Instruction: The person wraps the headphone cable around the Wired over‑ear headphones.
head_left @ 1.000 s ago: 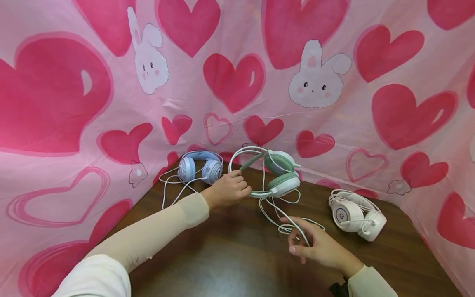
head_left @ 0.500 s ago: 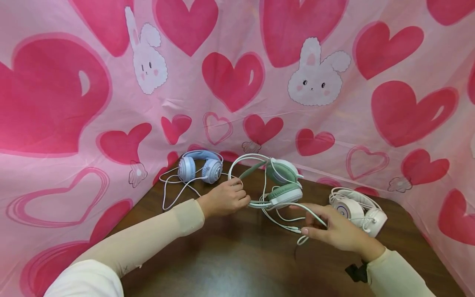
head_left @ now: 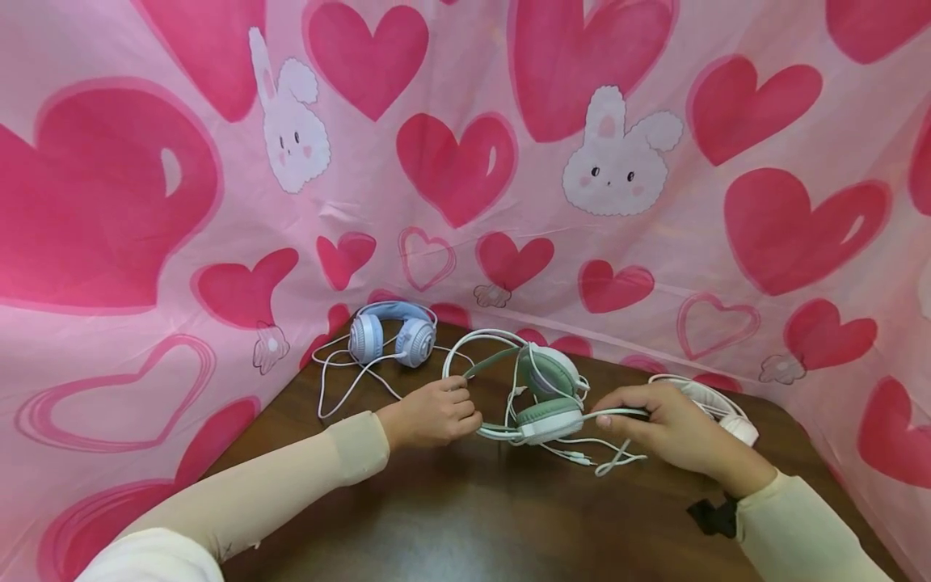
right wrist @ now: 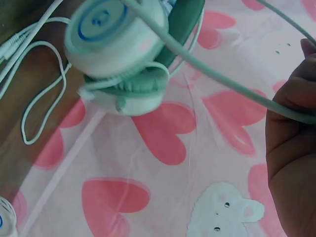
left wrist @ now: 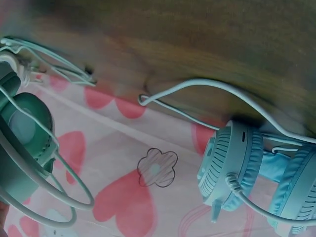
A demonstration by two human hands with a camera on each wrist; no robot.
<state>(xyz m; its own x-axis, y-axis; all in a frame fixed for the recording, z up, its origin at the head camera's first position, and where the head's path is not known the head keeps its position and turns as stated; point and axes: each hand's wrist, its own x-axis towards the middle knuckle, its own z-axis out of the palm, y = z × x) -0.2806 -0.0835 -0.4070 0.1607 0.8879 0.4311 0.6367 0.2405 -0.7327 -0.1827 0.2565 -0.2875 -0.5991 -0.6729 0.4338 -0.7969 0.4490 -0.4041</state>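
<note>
A green-and-white headset [head_left: 553,428], held in two places

Nearest, the bare counter [head_left: 436,517] fills the bottom centre of the head view, between two pale sleeves [head_left: 807,517] that reach in from the lower corners. Right of centre, the right grip [head_left: 672,424] pinches a length of white cable [head_left: 617,413] (the right wrist view shows it running into the hand). Left of centre, the left grip [head_left: 434,411] is curled round the headband [head_left: 505,436]. The headset itself sits at the middle of the frame, just below centre, its ear cups toward the right grip; whether the lower cup touches the counter is hard to tell.

The step looks like managing the cable while the band is steadied. To do it well, I would keep the left grip firm but not squeezing, draw the cable gently rather than tugging at the cup, and ease the strands crossing the cups free one by one. The loose plugs [head_left: 578,458], just below the cups, deserve watching lest they catch in a loop.

Farther off, a white headset [head_left: 740,428] lies behind the right grip, partly hidden. A pale blue headset [head_left: 416,339] sits upper left of the hands, its own cable well worth keeping separate. Pink cloth [head_left: 534,202] backs everything.
</note>
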